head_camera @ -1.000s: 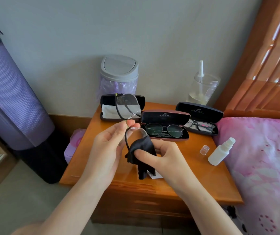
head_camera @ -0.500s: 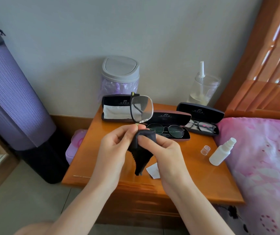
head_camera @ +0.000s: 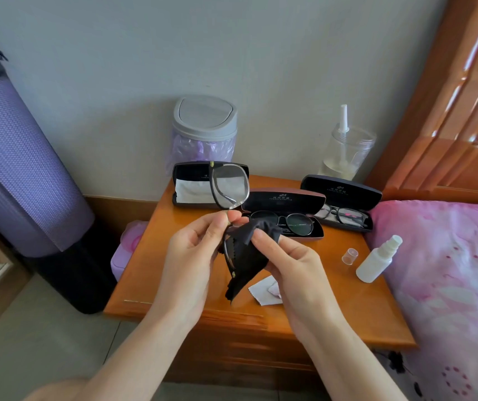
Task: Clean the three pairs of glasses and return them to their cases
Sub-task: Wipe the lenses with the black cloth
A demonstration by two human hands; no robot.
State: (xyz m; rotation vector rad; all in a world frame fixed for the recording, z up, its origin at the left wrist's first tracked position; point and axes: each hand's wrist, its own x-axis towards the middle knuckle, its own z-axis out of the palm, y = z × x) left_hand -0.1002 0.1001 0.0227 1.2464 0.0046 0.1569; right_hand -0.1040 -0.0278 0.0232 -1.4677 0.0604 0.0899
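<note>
Above the wooden nightstand point(head_camera: 362, 308), the left hand point(head_camera: 194, 256) pinches a pair of black-framed glasses point(head_camera: 229, 185) at the bridge. One lens stands upright over the fingers, and the other is wrapped in a black cloth point(head_camera: 246, 256) pinched between the thumb and fingers of the right hand point(head_camera: 298, 273). Behind the hands three cases lie open: the left case point(head_camera: 191, 170) holds only a white cloth point(head_camera: 191, 189), the middle case point(head_camera: 284, 199) holds round-lensed glasses point(head_camera: 289, 224), and the right case point(head_camera: 344, 191) holds a dark-framed pair point(head_camera: 344, 217); a white spray bottle point(head_camera: 376, 263) sits just beside its clear cap point(head_camera: 350, 256).
</note>
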